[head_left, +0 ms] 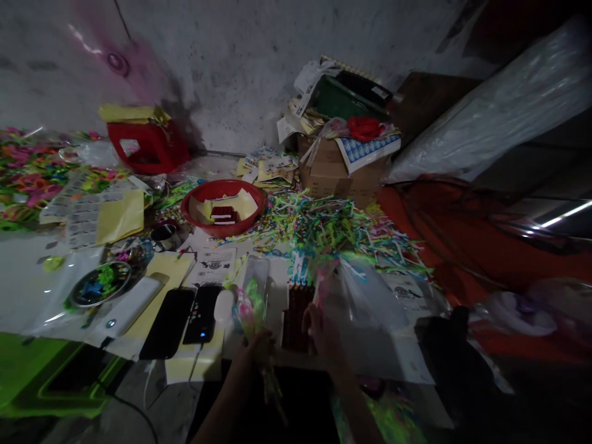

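My left hand [259, 340] is closed round a bundle of thin sticks with green, pink and white tops [250, 305]; their lower ends hang below the fist. To its right, my right hand [317, 327] is pinched on a pale pink stick-like piece [319, 288], smeared by motion, so its exact kind is unclear. Between the hands lies a dark red block with rows of small holes [295, 314]. White and teal pieces [300, 265] stand at the block's far end. A big heap of green, teal and white sticks [324, 228] spreads beyond.
Left of my hands lie a black phone [167, 324], a black power bank [202, 314], a white case [224, 306] and a metal bowl of small parts [102, 285]. Farther back are a red basin [222, 231], a red stool [148, 148] and a cardboard box [342, 176].
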Available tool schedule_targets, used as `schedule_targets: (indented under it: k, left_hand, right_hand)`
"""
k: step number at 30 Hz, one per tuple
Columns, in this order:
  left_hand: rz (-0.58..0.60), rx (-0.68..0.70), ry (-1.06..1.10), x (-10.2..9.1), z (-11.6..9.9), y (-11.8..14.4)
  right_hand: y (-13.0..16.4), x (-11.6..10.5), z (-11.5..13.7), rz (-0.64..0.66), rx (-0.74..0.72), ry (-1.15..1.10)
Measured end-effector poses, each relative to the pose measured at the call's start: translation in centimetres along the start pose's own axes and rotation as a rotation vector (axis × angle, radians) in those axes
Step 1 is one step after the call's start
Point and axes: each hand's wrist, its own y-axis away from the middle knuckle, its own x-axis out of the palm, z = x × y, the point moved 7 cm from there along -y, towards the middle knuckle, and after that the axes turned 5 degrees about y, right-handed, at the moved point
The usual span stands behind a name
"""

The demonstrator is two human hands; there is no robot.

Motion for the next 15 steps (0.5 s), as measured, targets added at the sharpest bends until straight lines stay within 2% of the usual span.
schedule_targets:
  k: [4,7,11,15]
  left_hand:
    - [0.003,0.006,0.018,-0.4,0.0,-1.0]
    - [0.003,0.017,0.019,-0.3,-0.3,-0.9]
    - [0.003,0.039,-0.005,-0.2,-1.0,0.0]
    - [-0.019,0.064,-0.021,-0.2,-1.6,0.7]
  right_hand:
    - [-4.1,0.1,-1.1,0.286,0.070,-0.250]
    - [-6.0,0.7,-1.2,0.450,0.027,-0.332]
    - [-7.7,0.4,-0.5,0.425,-0.115,-0.240]
    - [-8.0,0.3,0.4,0.432,-0.198,-0.190]
